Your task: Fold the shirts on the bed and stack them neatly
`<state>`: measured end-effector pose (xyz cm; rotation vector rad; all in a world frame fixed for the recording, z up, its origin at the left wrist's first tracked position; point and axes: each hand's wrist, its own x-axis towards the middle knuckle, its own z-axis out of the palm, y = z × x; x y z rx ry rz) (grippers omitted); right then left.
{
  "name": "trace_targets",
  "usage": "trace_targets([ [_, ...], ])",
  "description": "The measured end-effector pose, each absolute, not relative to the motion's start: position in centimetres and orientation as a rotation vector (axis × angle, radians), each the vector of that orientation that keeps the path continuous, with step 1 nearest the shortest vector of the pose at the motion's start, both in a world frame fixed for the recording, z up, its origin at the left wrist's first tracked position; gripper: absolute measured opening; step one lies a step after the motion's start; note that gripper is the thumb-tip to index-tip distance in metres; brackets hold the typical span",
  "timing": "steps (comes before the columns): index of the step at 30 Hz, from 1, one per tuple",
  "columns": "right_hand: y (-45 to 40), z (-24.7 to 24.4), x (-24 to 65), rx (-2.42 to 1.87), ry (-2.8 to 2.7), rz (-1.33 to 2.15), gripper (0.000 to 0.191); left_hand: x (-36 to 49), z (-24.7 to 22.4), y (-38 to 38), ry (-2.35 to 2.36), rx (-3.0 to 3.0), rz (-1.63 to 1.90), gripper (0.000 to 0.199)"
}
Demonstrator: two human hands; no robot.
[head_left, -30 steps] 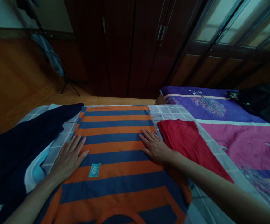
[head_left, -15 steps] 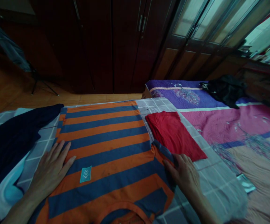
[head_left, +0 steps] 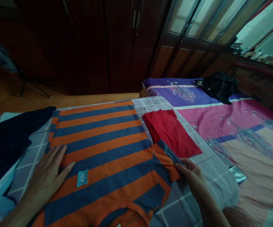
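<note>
An orange and blue striped T-shirt [head_left: 108, 151] lies spread on a grey checked sheet [head_left: 174, 208], its neckline toward me and a small teal patch on the chest. My left hand [head_left: 52, 170] rests flat on the shirt's left side, fingers spread. My right hand [head_left: 190, 170] pinches the hem of the sleeve on the right, which is spread outward. Just beyond that sleeve lies a folded red garment [head_left: 171, 132].
Dark navy clothing [head_left: 15, 135] and a light blue and white cloth [head_left: 4, 195] lie at the left. To the right is a bed with a purple and pink cover [head_left: 209, 116], a black garment [head_left: 218, 86] and a shiny packet [head_left: 237, 174]. Dark wardrobes [head_left: 119, 47] stand behind.
My right hand has drawn the sleeve outward, so it now lies flatter and more open. The left hand stays on the shirt. The whole view has shifted slightly.
</note>
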<state>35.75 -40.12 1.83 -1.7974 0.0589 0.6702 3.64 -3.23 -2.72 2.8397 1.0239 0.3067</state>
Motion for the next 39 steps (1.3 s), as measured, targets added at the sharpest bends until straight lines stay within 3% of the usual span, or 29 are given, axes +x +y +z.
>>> trace_targets([
  [6,-39.8,1.6,36.2,-1.704,0.054,0.693,0.045,12.2,4.1,-10.8,0.123,2.852,0.161,0.057],
  [9,-40.6,2.1,35.9,-1.604,0.073,0.756,0.038,18.2,4.5,-15.0,-0.166,2.779,-0.041,0.056],
  [15,-41.5,2.9,34.0,-1.636,0.029,0.574,0.036,25.1,-0.2,-19.2,-0.218,2.733,0.014,0.072],
  [19,-41.0,2.9,33.6,-1.774,-0.025,0.559,0.045,22.9,0.2,-20.2,-0.241,2.739,0.085,0.071],
  [25,-40.6,2.6,34.8,-1.586,0.050,0.725,0.042,18.5,0.6,-22.2,-0.457,2.651,0.001,0.069],
  [30,-39.8,3.9,34.6,-1.723,-0.019,0.539,0.038,18.8,0.4,-22.8,-0.548,2.532,-0.061,0.064],
  [33,-38.4,4.8,32.6,-1.972,-0.350,0.253,0.027,19.2,1.2,-22.7,-0.606,2.436,-0.074,0.061],
  [35,-37.1,4.9,30.7,-2.098,-0.734,0.001,0.021,19.5,1.7,-22.3,-0.542,2.327,-0.040,0.046],
  [37,-36.0,4.4,28.8,-2.129,-1.115,-0.178,0.023,19.9,1.8,-21.4,-0.301,2.162,0.043,0.023],
  [39,-35.4,3.6,27.3,-2.139,-1.380,-0.222,0.027,20.5,1.6,-20.2,0.077,1.946,0.149,0.023],
])
